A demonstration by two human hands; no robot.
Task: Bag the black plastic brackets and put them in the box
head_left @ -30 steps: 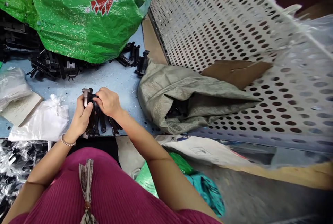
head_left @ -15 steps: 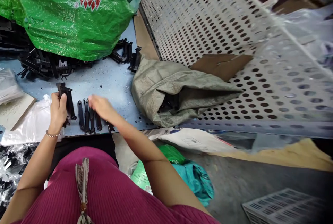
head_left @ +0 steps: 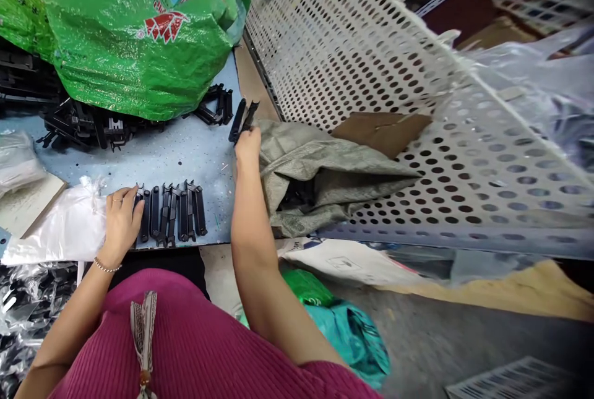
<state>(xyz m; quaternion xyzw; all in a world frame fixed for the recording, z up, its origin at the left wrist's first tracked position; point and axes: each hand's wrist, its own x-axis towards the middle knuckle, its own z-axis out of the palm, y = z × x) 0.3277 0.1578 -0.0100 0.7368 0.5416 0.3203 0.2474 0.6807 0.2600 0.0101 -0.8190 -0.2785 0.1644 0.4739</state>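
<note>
Several slim black plastic parts (head_left: 182, 213) stand side by side in a row along the front edge of the blue table (head_left: 139, 164). At the left end of that row rests my left hand (head_left: 121, 216), its thumb and fingers apart, touching the end part; part of that piece is hidden by the fingers. My right hand (head_left: 248, 142) is stretched forward to the grey-green sack's left side, its fingers closed around black parts (head_left: 244, 119) that stick up beyond the fingertips. More black parts (head_left: 214, 105) lie just left of them.
A big green bag (head_left: 139, 71) stands at the back left, with a heap of black parts (head_left: 83, 124) before it. The open sack (head_left: 297, 170) leans by a perforated grey panel (head_left: 371, 46). White plastic bags (head_left: 65, 219) lie at the left.
My left hand has let go of the black piece it held upright and come down to the row. My right hand has moved from the row to the parts by the sack. The row looks longer.
</note>
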